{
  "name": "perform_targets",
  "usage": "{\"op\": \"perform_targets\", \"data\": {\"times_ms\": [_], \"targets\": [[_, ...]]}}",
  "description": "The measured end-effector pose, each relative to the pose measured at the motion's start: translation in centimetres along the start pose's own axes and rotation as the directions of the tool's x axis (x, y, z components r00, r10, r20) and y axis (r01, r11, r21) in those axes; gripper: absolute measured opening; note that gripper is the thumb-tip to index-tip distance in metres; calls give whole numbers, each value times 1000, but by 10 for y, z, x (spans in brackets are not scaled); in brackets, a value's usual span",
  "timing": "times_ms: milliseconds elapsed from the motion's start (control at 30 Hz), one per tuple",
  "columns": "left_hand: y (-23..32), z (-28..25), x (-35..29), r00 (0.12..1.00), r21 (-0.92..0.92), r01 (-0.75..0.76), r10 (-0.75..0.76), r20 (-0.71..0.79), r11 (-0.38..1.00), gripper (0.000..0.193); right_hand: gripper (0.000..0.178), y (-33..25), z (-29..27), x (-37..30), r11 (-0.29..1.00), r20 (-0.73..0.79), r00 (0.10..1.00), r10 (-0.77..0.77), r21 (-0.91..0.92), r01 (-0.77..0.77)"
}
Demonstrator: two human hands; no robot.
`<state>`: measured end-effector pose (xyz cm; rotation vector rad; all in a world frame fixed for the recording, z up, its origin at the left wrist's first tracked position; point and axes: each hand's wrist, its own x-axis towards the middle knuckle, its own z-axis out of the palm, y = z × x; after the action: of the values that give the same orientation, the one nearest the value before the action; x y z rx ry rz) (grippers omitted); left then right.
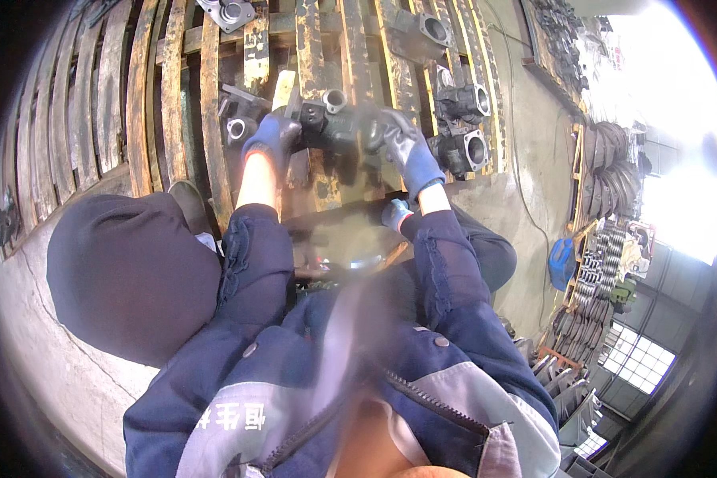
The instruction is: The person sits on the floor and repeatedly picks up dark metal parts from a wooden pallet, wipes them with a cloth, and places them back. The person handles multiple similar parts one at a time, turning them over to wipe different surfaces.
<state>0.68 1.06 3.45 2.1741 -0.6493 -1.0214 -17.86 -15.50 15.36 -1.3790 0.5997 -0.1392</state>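
Wooden slatted pallet [170, 103] | grey floor [72, 390] | gridded window [637, 358] | left fingers [292, 129], right fingers [397, 127]: both grasping dark casting [338, 129]

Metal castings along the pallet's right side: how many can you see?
3: a top casting, a middle casting, and a lower casting beside the right hand. Others may be hidden.

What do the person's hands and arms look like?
The left hand and right hand wear blue gloves with dark-coated fingers. The sleeves are dark navy, with puckered folds running lengthwise. Bare wrists show between gloves and sleeves.
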Motion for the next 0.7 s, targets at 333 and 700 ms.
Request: {"op": "perform_targets", "data": {"times_ms": [333, 700], "targets": [[-49, 29, 26, 965, -40, -262, 260, -47, 964, 31, 30, 53, -35, 53, 883, -121, 993, -14, -468, -45], [-33, 20, 9, 998, -366, -58, 44, -46, 929, 29, 33, 80, -50, 79, 758, -14, 970, -243, -627, 181]]}}
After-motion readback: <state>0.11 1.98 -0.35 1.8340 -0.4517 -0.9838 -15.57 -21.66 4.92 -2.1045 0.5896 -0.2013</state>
